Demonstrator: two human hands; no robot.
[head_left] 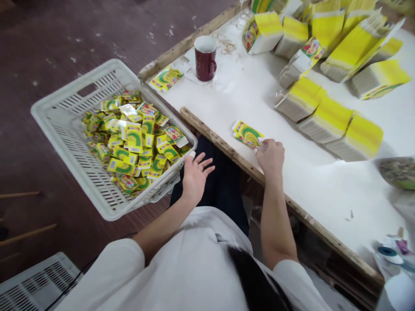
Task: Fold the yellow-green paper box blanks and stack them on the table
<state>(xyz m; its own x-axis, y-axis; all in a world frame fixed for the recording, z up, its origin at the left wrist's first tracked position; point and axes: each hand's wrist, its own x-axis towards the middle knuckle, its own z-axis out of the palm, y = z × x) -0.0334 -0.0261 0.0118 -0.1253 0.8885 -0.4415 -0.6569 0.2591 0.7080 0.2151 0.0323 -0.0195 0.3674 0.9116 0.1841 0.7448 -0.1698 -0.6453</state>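
My right hand [271, 159] reaches over the table's near edge, thumb and fingers pinched on the end of a flat yellow and green carton [248, 133] lying on the white tabletop. White covers show on some fingertips. Off to the left, my left hand [195, 179] hangs beside the basket rim with its fingers spread and nothing in it. The white plastic basket [113, 69] holds a heap of small yellow and green boxes [132, 138], folded into shape.
A dark red mug [205, 60] stands on the white table [223, 99] near flattened cartons [167, 79] and rubber bands [227, 45]. Bundled stacks of yellow cartons [333, 116] fill the far right. A wooden strip [220, 144] edges the table. Another crate [35, 285] sits at lower left.
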